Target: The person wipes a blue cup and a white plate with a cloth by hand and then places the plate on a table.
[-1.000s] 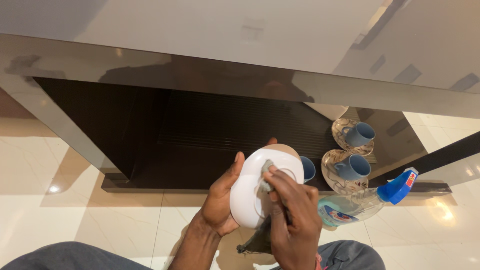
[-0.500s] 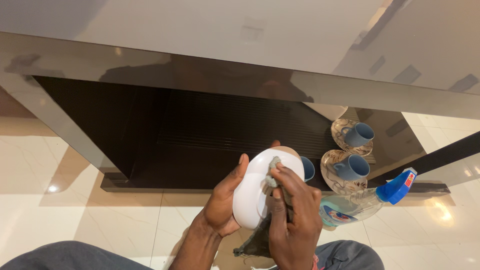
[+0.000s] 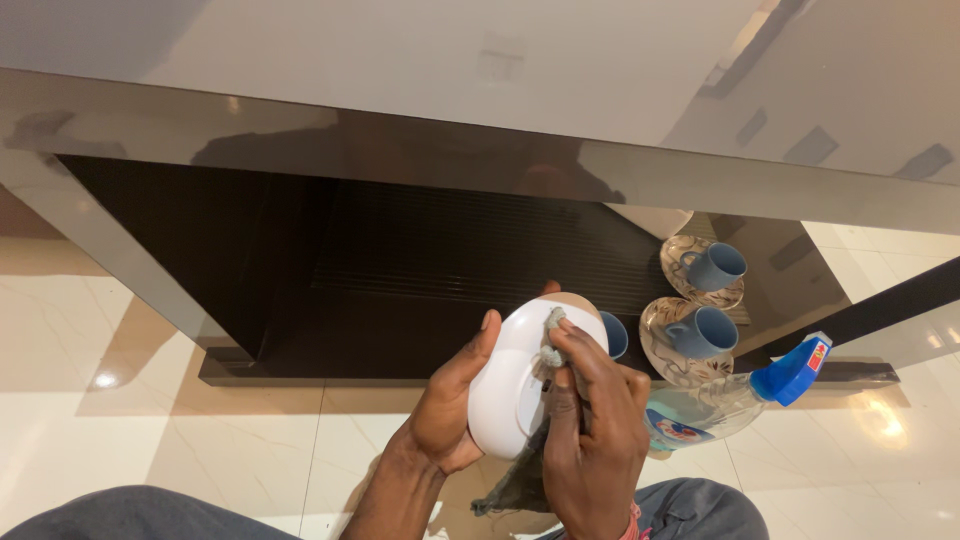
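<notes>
My left hand point(image 3: 447, 412) grips a white bowl point(image 3: 510, 375) held on edge, its underside turned toward me. Against the bowl's base my right hand point(image 3: 590, 440) presses a grey-green cloth point(image 3: 525, 470), whose loose end hangs down below the bowl. Both hands are low in the middle of the head view, above my knees and just in front of a dark open shelf point(image 3: 400, 270).
On the shelf's right side stand two blue cups point(image 3: 704, 331) on patterned saucers point(image 3: 672, 345), and a third blue cup point(image 3: 614, 336) shows behind the bowl. A spray bottle point(image 3: 730, 400) with a blue trigger lies right of my right hand. Glossy pale floor tiles point(image 3: 120, 380) lie around.
The bowl has tilted more edge-on. My right hand with the cloth has shifted slightly right and up across the bowl's base.
</notes>
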